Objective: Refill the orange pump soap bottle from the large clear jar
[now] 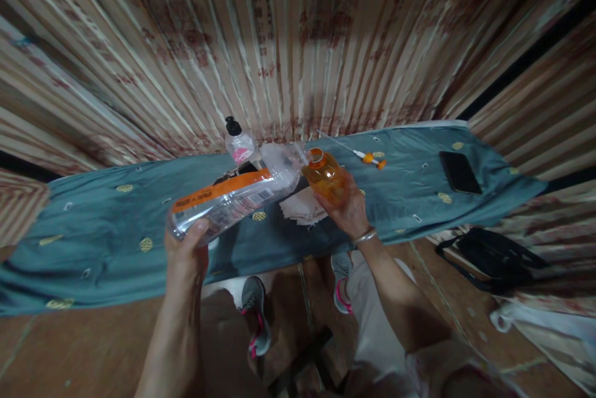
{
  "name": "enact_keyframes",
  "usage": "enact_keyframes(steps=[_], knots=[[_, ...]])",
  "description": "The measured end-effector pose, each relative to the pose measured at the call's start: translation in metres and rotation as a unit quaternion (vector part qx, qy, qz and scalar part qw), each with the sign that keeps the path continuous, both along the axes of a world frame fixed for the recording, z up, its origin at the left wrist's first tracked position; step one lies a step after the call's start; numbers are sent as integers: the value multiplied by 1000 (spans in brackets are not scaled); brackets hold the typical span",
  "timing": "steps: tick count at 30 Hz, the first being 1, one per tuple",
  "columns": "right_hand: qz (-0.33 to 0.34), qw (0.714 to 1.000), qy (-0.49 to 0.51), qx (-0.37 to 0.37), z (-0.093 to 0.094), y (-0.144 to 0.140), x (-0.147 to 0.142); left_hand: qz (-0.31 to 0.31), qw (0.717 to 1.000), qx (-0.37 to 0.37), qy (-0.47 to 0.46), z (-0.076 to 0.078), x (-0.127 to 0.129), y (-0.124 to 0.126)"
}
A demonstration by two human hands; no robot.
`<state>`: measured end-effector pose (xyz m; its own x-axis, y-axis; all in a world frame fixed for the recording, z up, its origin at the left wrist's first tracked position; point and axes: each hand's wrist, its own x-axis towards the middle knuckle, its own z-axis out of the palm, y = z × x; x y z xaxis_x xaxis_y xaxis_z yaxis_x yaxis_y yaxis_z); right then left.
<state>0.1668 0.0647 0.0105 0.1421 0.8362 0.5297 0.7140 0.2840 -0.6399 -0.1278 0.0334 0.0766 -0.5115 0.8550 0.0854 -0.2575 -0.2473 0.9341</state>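
So from the head camera, looking down: the left hand (186, 249) has its fingers wrapped around the bottom end of a big clear plastic bottle (233, 199) with an orange band on the label. The bottle is tipped way over, nearly lying flat in the air, with its neck pointing right toward a small orange bottle (326, 179). The right hand (347, 208) holds that orange bottle from underneath, fingers closed around its lower half, open top up. The mouth of the clear bottle sits right at the rim of the orange one, touching or just about, hard to tell which.

Both are held just above a counter covered with a teal cloth (107, 230) dotted with little yellow patches. Under the bottles there's a crumpled pinkish tissue (302, 207) on the cloth. Behind the clear bottle stands a small pump bottle (238, 140) with a black top and pink label. Off to the right lies a syringe-like thing (367, 157) with orange bits, and further right a dark phone (460, 172) lying flat. A black bag (493, 256) sits on the floor at right, and the person's sneakers (255, 314) show below the counter edge
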Motion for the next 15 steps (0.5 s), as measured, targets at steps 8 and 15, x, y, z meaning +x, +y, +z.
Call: enact_keyframes(steps=[8, 15], knots=[[4, 1000, 2, 13, 4, 1, 0, -9, 1000, 3, 9, 1, -1, -1], [7, 1000, -24, 10, 2, 3, 2, -17, 1000, 8, 18, 1, -2, 0]])
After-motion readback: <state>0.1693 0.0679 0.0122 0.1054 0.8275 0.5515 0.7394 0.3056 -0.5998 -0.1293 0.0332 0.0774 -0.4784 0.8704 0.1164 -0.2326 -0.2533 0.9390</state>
